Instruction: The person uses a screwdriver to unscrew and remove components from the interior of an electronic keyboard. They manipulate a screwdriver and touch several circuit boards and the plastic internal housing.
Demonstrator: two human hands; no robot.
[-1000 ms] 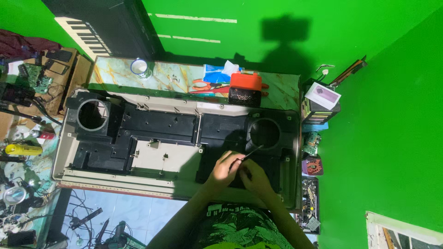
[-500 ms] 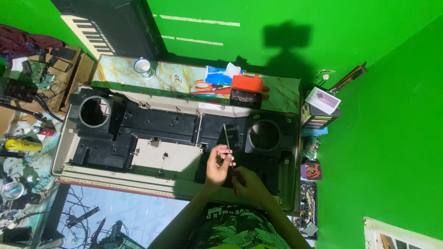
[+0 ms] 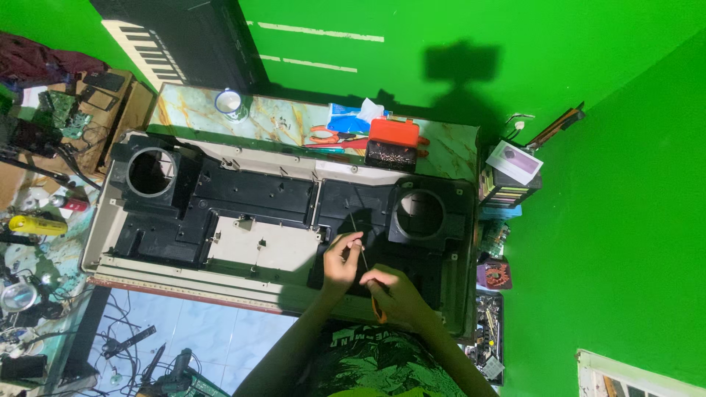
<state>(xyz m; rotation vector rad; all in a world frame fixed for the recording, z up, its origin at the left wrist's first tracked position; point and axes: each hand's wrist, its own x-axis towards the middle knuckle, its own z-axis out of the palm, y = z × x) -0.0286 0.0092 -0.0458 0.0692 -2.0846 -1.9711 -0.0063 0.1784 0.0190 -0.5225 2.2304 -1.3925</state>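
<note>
A long opened keyboard casing lies upside down on the table, black plastic inside with a round speaker hole at each end. My left hand pinches the thin metal shaft of a screwdriver over the black panel near the right speaker hole. My right hand is closed around the screwdriver's orange handle just below. The shaft points away from me, toward the casing's far edge.
An orange box of screws, red pliers and a tissue pack lie on the marble tabletop behind the casing. A small cup stands at the left. Another keyboard leans on the green wall. Cluttered boxes and tools flank both sides.
The screwdriver has swung from lying sideways near the right speaker hole to pointing away from me. Both hands have shifted slightly left, and my left fingers now pinch the shaft.
</note>
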